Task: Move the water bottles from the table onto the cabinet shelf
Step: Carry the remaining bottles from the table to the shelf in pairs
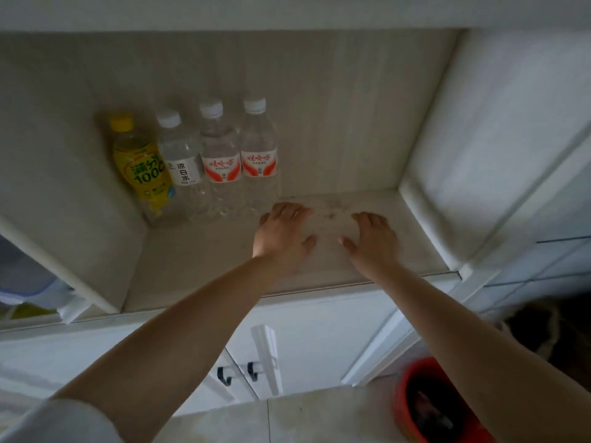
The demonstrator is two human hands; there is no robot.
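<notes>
Standing in a row at the cabinet shelf's back left, four bottles sit beyond my left grip; both it and my right grip hover spread, empty.

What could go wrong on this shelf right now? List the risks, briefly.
1. The left hand hovers open right beside the nearest red-label bottle; a sideways brush could topple the tightly packed row, including the yellow bottle.
2. The bottles crowd the left corner, so any further bottle must go on the bare shelf to the right.
</notes>
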